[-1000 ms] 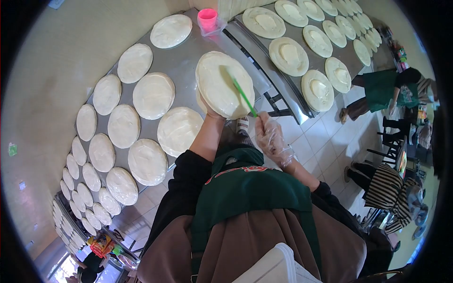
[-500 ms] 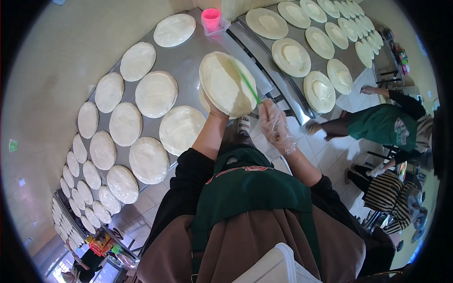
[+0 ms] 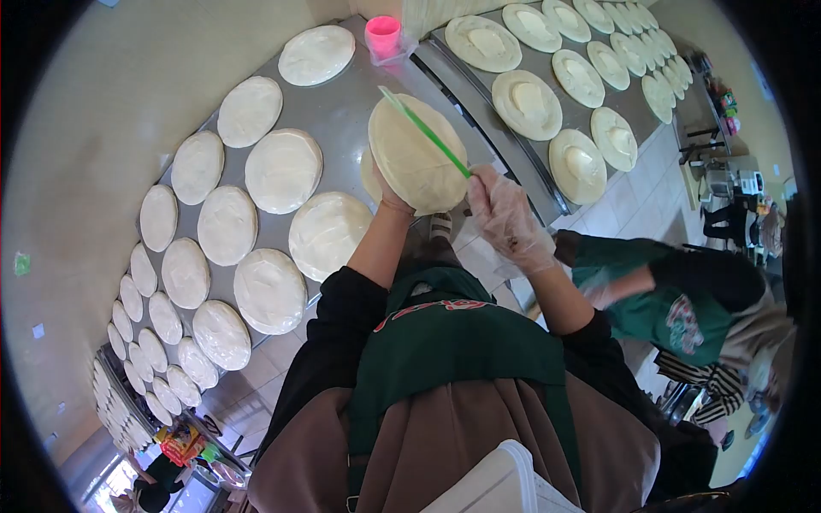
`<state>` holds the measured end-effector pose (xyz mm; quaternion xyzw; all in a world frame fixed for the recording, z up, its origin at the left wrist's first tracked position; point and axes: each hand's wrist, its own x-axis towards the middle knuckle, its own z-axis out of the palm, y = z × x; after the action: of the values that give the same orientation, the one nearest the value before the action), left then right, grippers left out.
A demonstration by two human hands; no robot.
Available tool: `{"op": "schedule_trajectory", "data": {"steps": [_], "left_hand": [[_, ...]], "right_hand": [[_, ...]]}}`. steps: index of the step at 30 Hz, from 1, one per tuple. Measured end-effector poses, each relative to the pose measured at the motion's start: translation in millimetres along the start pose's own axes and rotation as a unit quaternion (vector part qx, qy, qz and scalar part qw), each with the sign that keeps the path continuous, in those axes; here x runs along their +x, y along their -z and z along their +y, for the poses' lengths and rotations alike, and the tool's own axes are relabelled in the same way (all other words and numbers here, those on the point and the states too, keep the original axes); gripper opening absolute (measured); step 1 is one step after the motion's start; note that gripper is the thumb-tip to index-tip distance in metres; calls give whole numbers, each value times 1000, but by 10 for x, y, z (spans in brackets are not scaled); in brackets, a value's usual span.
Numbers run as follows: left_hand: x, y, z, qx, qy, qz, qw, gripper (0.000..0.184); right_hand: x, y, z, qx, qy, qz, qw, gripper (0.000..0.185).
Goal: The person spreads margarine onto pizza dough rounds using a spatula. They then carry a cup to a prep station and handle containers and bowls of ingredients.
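Above the near right corner of a steel table (image 3: pixel 342 128), a left hand (image 3: pixel 394 202) supports a pale disc (image 3: pixel 421 167) from beneath, fingers largely hidden; the gloved right hand (image 3: pixel 508 218) pinches a green spatula (image 3: pixel 432 137). Glossy discs (image 3: pixel 285 171) here appear fully coated; the second table's nearest discs (image 3: pixel 528 101) show only central patches.

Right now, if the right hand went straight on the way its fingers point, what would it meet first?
Most likely the right edge of the raised pale disc, which the green tool in the right hand crosses in view. Depth is unclear; the hand might pass above.
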<state>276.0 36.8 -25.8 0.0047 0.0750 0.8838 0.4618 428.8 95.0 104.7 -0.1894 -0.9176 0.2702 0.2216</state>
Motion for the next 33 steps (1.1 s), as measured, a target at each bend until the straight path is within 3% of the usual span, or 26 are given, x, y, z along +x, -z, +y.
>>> {"op": "schedule_trajectory", "data": {"steps": [2, 6, 9, 11, 13, 15, 19, 21, 25, 27, 31, 33], "left_hand": [[22, -56, 2, -10, 7, -9, 1000, 66], [-8, -53, 24, 13, 24, 4, 1000, 67], [-26, -35, 86, 23, 62, 19, 998, 69], [2, -17, 116, 3, 82, -1, 997, 70], [28, -31, 130, -17, 101, -22, 994, 70], [29, -62, 158, 17, 107, -29, 994, 70], [116, 127, 210, 35, 116, -62, 991, 70], [130, 175, 267, 40, 51, -90, 994, 70], [87, 220, 526, 163, 5, -120, 979, 64], [95, 332, 638, -5, 4, 49, 999, 62], [163, 359, 669, 68, -80, 15, 994, 62], [157, 175, 681, 113, -91, 59, 988, 63]], "right_hand": [[55, 67, 28, 26, -36, -38, 998, 8], [117, 226, -26, 13, -19, -47, 999, 8], [191, 315, 81, -42, 23, -40, 998, 8], [209, 311, 231, -120, 106, -44, 986, 3], [250, 324, 285, -102, 105, -72, 987, 4], [280, 346, 272, -44, 46, -196, 979, 6], [203, 409, 326, -16, 93, -243, 965, 7], [184, 462, 358, 21, 91, -292, 952, 9], [83, 498, 440, 54, 60, -293, 953, 9], [27, 472, 512, 104, 34, -244, 964, 9], [-89, 344, 534, 75, -1, -169, 983, 10], [-70, 251, 436, 75, -98, -117, 985, 8]]}}
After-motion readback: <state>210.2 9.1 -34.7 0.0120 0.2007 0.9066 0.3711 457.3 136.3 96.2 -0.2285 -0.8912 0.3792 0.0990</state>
